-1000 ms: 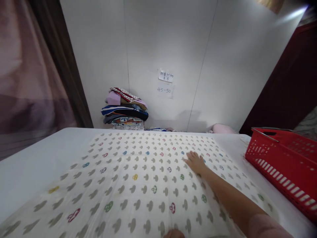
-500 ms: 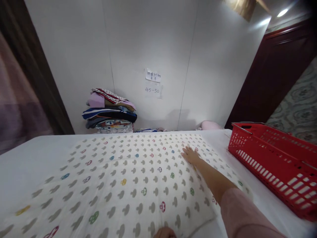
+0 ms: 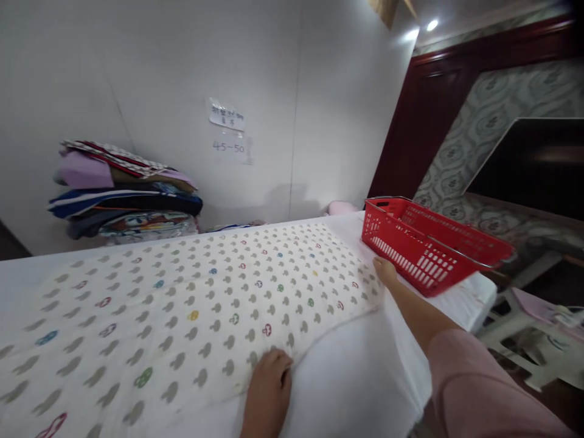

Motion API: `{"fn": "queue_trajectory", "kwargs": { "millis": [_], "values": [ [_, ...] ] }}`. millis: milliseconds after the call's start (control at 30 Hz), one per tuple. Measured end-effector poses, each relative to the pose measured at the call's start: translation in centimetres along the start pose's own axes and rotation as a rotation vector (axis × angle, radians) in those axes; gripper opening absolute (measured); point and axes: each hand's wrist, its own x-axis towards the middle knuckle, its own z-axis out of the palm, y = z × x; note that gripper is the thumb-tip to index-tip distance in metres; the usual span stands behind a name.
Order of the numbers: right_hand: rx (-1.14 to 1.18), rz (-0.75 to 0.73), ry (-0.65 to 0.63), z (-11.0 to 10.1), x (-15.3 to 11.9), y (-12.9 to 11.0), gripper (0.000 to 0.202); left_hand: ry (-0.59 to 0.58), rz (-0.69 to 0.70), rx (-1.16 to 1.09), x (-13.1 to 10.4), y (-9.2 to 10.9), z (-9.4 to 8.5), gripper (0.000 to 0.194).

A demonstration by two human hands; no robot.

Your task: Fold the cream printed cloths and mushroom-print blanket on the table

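A white cloth (image 3: 177, 292) printed with grey and coloured mushrooms lies spread over the white-covered table. At its near edge is my left hand (image 3: 268, 389), its fingers curled closed on the cloth's border. My right hand (image 3: 385, 271) reaches out to the cloth's right edge, close to the red basket. The fingers of that hand are small and partly hidden, so whether they pinch the cloth does not show. Faint crease lines run across the cloth.
A red plastic basket (image 3: 410, 249) with metal handles stands on the table's right end. Behind the table rises a stack of folded fabrics (image 3: 128, 188). Paper notes (image 3: 228, 131) hang on the wall. A dark screen (image 3: 533, 167) and a white stool (image 3: 524, 340) are at right.
The view has turned right. My right hand has moved from lying flat on the cloth to its right edge. My left hand shows more fully at the near edge.
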Motion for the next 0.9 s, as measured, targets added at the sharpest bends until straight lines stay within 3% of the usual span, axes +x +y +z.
{"fn": "queue_trajectory", "kwargs": {
  "millis": [133, 333, 567, 900],
  "values": [
    [0.331, 0.274, -0.058, -2.6, -3.9, 3.8, 0.030, -0.016, 0.020, -0.014, 0.4, 0.3, -0.7, 0.020],
    [0.660, 0.456, -0.234, -2.5, -7.8, 3.6, 0.029, 0.028, 0.082, -0.006, 0.7, -0.5, -0.4, 0.019],
    [0.787, 0.528, -0.368, -1.9, -7.9, 2.4, 0.035, 0.074, 0.118, 0.020, 0.5, -0.3, -0.6, 0.017],
    [0.727, 0.619, -0.357, -0.9, -7.2, 1.8, 0.028, 0.075, 0.110, 0.051, 0.4, 0.1, -0.8, 0.016]
  ]
}}
